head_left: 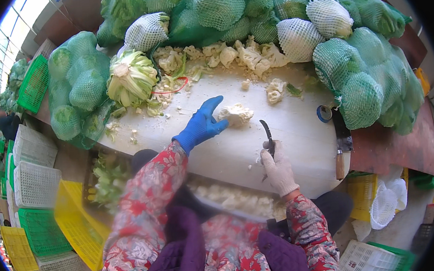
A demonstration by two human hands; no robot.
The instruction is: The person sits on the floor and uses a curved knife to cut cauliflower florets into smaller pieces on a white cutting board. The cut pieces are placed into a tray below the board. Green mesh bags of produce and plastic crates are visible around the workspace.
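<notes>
My left hand [203, 123], in a blue glove, is over the white board [226, 150] with thumb and fingers spread. It holds nothing; a cauliflower piece [237, 114] lies just right of its fingertips, and I cannot tell if they touch. A small knife with a curved dark blade [267, 130] is gripped in my right hand [280, 168], which wears a whitish knit glove. The blade points away from me, and the fingers cover most of the handle. Below the board's near edge, many white florets [238, 197] fill a container close to my lap.
Green net sacks of cauliflower [221, 7] ring the board. A leafy cauliflower head [130, 79] and loose florets [256, 56] lie at the back. A cleaver [342, 140] and a blue tape roll [324, 113] sit right. Plastic crates [37, 184] stand left; a person [7, 123] is farther off.
</notes>
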